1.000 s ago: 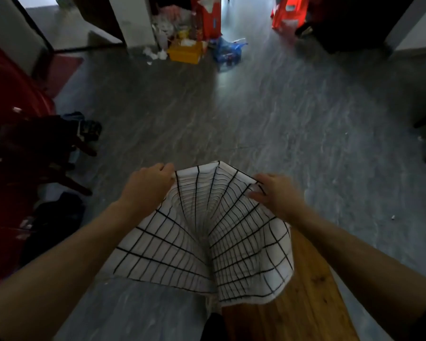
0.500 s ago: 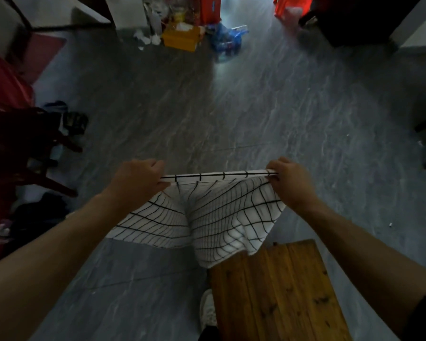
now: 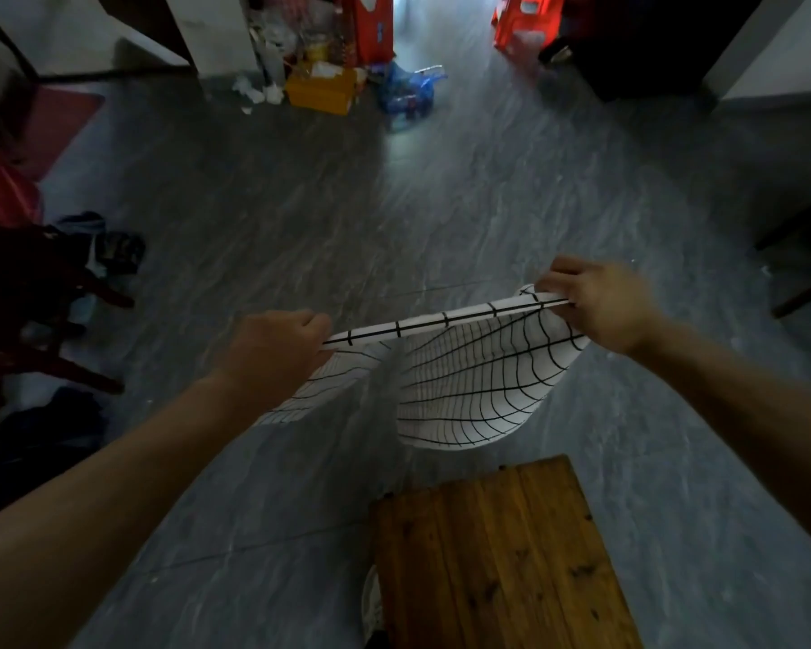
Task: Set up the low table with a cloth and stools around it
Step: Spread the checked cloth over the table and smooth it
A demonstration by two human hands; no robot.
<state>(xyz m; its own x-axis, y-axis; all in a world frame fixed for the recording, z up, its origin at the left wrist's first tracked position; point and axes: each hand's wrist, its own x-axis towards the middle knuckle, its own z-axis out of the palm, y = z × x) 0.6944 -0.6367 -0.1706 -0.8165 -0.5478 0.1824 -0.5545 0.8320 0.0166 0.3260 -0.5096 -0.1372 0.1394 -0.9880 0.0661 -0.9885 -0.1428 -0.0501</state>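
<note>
The hands, left hand and right hand, have moved apart, each gripping the cloth edge; cloth now stretched in air, clear of the desk, ready for spreading

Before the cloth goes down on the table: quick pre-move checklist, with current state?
1. Left hand grips the cloth's top edge: ok.
2. Right hand grips the other end of that edge: ok.
3. Checked cloth opened flat: not ok, top edge taut but the middle hangs in folds.
4. Cloth over the wooden table: not ok, it hangs beyond the table's far end.
5. Visible tabletop bare: ok; near end out of frame, cannot tell.
6. Stools around the table: not ok, none beside it; the red stools stand at the far end of the room.
</note>
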